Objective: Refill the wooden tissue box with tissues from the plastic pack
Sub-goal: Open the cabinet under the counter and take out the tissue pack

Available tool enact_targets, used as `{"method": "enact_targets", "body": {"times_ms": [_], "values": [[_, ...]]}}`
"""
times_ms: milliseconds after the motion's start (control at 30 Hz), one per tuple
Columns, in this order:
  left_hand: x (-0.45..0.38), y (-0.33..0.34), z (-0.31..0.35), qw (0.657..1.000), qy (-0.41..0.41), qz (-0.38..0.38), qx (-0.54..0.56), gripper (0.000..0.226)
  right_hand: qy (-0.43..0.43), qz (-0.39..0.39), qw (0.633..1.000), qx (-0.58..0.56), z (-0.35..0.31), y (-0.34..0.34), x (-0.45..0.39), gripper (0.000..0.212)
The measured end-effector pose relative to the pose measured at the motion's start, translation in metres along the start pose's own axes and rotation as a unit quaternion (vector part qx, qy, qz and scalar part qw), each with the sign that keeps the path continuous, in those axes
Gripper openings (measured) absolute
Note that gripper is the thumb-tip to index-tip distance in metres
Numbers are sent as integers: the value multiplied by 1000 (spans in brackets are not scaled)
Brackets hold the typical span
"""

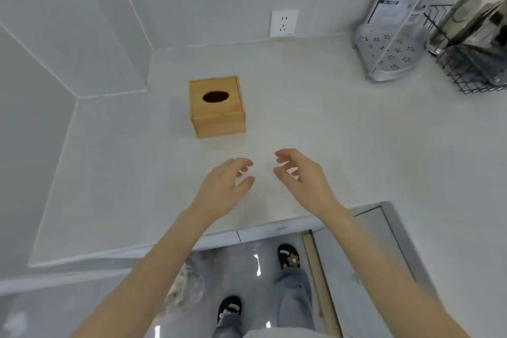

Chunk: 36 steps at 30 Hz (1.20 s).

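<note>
Both forearms came up from the near edge, bare to the elbow, and met over the front of the tabletop (356,123). From where the person stood, the left hand (223,186) sat at about eleven o'clock and the right hand (300,175) at about one, palms turned toward each other with a gap between. The fingers (244,163) of each were spread and loosely curled, holding nothing and touching nothing that I could make out. Held like that, they looked ready to take something from both sides at once, which I judged suited the box (216,105).

It stood upright beyond the hands, toward eleven o'clock, apart from them and clear of the wall. Its oval slot faced up and looked dark, with no tissue showing, so I took it for empty. The lid seemed seated.

I could see no plastic pack anywhere on the tabletop. A wall socket (284,22) sat at twelve o'clock, and a metal rack (389,55) and wire basket (474,74) stood off at two o'clock.
</note>
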State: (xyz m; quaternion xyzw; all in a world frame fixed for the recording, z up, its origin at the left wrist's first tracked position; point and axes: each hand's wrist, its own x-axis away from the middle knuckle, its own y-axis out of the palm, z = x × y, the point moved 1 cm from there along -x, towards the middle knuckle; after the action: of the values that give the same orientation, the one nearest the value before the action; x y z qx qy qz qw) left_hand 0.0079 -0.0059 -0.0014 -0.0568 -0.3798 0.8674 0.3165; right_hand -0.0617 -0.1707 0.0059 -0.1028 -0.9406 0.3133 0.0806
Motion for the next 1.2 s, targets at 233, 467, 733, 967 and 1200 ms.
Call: {"method": "enact_targets", "body": {"times_ms": [233,467,733,967,1200], "values": [[46,30,-42,997,50,-50,-40,31,89,60,993,-53,23,66,77,17],[69,68,-63,990,106,-69,-61,52,142,10,989,37,72,118,116,27],[70,87,-82,971,180,-25,-153,47,35,-13,961,272,109,159,86,59],[71,94,-85,967,181,-14,-177,47,-8,28,938,346,119,173,81,57],[73,96,-82,971,166,-2,-172,47,-10,34,939,342,117,166,86,59]]}}
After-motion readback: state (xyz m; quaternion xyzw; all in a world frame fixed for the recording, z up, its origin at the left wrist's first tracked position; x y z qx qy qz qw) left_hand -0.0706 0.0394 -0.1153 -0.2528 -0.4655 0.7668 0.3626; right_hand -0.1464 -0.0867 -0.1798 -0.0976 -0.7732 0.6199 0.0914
